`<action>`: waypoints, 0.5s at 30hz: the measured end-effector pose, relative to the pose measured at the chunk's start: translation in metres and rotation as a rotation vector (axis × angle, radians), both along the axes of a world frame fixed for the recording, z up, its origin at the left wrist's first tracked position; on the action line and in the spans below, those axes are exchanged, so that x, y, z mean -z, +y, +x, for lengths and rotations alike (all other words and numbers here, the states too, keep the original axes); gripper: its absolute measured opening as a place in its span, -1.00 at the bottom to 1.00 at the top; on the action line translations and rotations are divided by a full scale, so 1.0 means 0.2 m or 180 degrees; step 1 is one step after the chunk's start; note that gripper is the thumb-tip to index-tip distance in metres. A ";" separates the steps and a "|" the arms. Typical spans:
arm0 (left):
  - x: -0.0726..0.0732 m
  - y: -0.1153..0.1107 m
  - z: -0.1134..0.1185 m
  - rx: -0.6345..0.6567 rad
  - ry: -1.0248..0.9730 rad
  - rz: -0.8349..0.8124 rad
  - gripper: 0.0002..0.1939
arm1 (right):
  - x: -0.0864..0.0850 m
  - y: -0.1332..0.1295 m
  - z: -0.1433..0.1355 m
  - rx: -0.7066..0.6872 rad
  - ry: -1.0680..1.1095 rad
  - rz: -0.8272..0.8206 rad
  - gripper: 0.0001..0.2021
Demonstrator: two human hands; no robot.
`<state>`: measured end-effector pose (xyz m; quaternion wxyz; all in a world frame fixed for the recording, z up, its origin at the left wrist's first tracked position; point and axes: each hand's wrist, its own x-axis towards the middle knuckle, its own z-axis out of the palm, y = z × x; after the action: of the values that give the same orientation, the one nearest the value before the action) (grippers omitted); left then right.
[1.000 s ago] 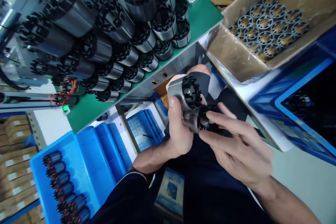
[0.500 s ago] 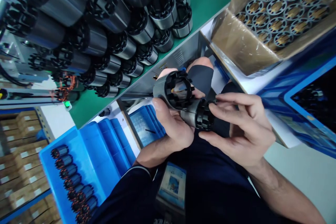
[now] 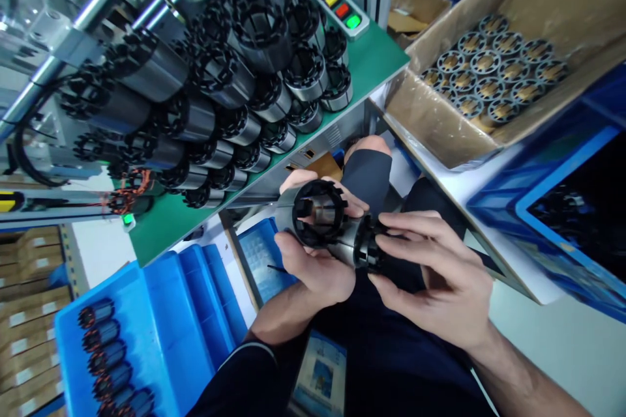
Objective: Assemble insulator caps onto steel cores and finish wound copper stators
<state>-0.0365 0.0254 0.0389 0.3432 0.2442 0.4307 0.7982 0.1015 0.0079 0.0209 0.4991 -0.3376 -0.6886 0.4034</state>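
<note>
In the head view my left hand (image 3: pixel 320 277) is closed around a motor stator (image 3: pixel 288 212), a steel cylinder with a black slotted plastic end that faces up and toward me. A second stator (image 3: pixel 346 242) lies against it, pointing right; its left part sits at the left hand's palm. The fingertips and thumb of my right hand (image 3: pixel 443 273) are curled around the black toothed end of this second stator. Part of that end is hidden behind the fingers.
Many similar stators (image 3: pixel 225 78) crowd the green bench (image 3: pixel 376 55), beside a button box (image 3: pixel 337 5). A cardboard box (image 3: pixel 430 124) of ring-ended parts stands at right. Copper-wound parts (image 3: pixel 105 358) lie in a blue bin (image 3: pixel 161 319) at lower left.
The view has shifted, so bench and hands appear lower and the button box shows fully. Both hands keep nearly the same hold on the two stators.
</note>
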 end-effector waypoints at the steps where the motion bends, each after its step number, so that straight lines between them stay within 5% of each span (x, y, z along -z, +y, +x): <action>1: 0.01 0.00 0.00 0.0042 0.0001 -0.0009 -0.47 | 0.00 0.00 0.00 -0.0017 0.0033 0.0041 -0.47; 15: 0.00 -0.02 -0.02 -0.0109 0.0236 -0.0218 -0.50 | 0.02 -0.10 -0.05 0.0107 0.0387 -0.0331 -0.52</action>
<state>-0.0397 0.0217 0.0380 0.3215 0.2543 0.4743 0.7791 0.0924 -0.0127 0.0175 0.5285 -0.3495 -0.6294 0.4499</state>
